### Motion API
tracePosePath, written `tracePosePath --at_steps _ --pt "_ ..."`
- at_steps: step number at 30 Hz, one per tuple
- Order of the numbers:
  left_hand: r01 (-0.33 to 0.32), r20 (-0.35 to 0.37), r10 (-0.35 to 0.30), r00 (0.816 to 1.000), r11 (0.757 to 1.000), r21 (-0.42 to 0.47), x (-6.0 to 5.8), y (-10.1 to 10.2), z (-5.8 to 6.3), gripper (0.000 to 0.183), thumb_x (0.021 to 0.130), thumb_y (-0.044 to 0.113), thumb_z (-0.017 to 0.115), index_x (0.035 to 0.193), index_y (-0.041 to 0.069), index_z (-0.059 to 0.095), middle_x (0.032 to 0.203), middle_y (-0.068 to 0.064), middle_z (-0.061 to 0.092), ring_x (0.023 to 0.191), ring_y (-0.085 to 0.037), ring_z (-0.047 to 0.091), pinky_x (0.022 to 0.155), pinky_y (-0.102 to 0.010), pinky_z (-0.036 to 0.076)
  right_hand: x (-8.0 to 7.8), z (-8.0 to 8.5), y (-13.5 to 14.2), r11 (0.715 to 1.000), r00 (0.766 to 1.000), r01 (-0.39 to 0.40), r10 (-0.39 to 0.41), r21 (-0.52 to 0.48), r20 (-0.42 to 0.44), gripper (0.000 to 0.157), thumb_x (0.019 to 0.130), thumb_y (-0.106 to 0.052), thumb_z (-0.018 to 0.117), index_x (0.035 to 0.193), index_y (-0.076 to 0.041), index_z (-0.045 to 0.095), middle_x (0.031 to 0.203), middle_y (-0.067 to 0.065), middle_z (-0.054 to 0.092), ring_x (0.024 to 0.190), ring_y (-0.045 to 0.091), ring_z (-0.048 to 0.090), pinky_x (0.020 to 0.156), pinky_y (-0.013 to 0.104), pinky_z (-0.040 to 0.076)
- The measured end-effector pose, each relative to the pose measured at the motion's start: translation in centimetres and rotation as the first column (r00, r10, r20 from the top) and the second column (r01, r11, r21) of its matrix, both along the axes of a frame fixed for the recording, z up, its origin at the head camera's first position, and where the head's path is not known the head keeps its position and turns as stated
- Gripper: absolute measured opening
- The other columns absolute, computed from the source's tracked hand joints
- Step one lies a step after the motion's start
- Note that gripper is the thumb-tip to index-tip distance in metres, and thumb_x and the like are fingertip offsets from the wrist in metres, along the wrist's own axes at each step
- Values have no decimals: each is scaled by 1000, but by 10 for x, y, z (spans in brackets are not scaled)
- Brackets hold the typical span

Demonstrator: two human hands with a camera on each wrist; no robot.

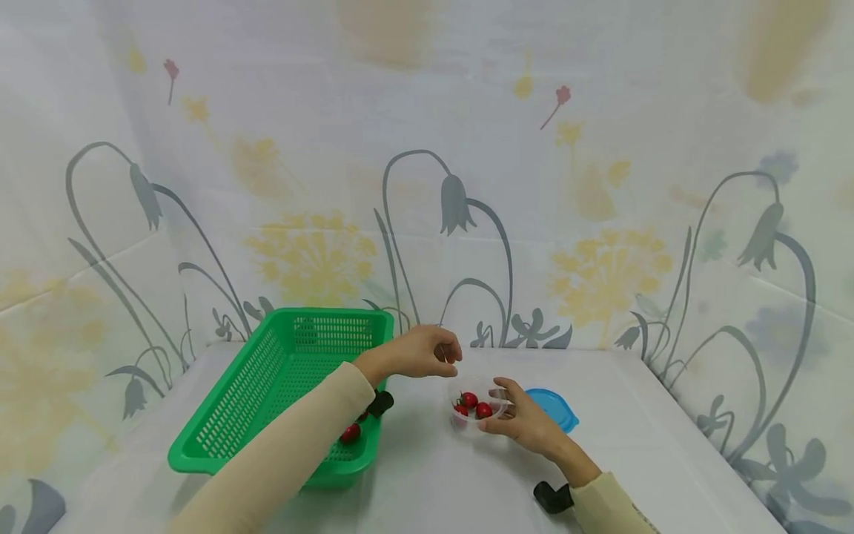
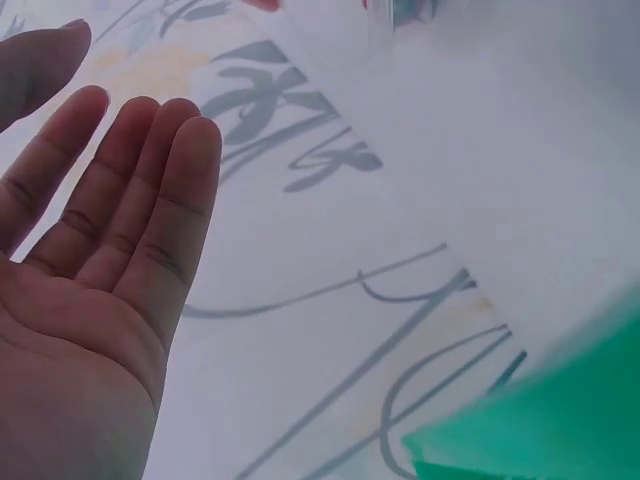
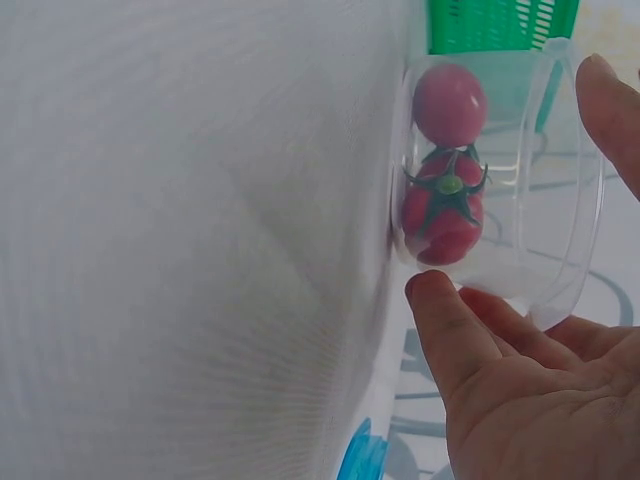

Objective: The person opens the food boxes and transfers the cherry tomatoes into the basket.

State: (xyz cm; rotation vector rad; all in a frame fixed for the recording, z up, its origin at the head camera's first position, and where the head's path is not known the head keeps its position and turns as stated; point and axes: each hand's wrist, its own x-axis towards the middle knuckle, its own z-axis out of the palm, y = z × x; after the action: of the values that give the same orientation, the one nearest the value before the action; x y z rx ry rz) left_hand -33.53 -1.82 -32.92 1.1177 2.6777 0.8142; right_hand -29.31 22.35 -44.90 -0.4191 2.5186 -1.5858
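Note:
A clear plastic container [image 1: 460,424] stands on the white table with cherry tomatoes [image 1: 469,400] inside. My right hand [image 1: 523,423] holds its right side, and in the right wrist view the fingers [image 3: 450,330] curve along the wall while the thumb is near the rim. Above and left of the container hovers my left hand [image 1: 416,351]. Its palm and loosely extended fingers [image 2: 190,180] show nothing held. Left of it sits a green basket [image 1: 213,415], with a few tomatoes [image 1: 350,434] at its near right end, partly hidden by the left sleeve.
A blue lid [image 1: 552,408] lies on the table just behind the right hand. Black wrist-worn pieces [image 1: 552,497] show at both wrists. A flower-printed cloth [image 1: 427,259] hangs behind the table [image 1: 640,437].

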Motion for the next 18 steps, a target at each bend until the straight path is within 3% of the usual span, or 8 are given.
tracePosePath --at_steps 5,9,13,18 --pt "3 55 0 999 999 -54 -1 18 -9 10 85 19 73 92 19 65 89 8 62 84 -9 58 69 -21 51 0 0 0 1000 1000 4 -4 4 -1 88 82 -27 76 147 -5 22 143 20 39 112 30 54 86 41 50" --pt "15 99 -7 995 997 -74 -3 32 -23 12 83 13 74 91 18 65 89 6 61 83 -9 56 69 -21 50 -1 -2 1 1000 1000 7 -7 3 3 89 81 -27 77 148 -5 22 144 19 39 111 29 55 85 41 50" --pt "18 111 -8 994 996 -90 -6 42 -36 15 82 9 75 91 16 65 88 6 60 83 -8 56 69 -20 50 0 -1 1 1000 1000 -7 7 -15 3 88 81 -25 77 148 -5 22 144 20 38 112 30 55 85 40 50" --pt "20 120 -5 993 992 -125 -7 52 -43 21 81 5 75 100 10 67 97 -2 64 84 -8 56 68 -19 50 1 2 1 1000 1000 -17 17 -19 1 88 81 -26 77 147 -5 23 145 21 36 114 31 55 84 40 50"
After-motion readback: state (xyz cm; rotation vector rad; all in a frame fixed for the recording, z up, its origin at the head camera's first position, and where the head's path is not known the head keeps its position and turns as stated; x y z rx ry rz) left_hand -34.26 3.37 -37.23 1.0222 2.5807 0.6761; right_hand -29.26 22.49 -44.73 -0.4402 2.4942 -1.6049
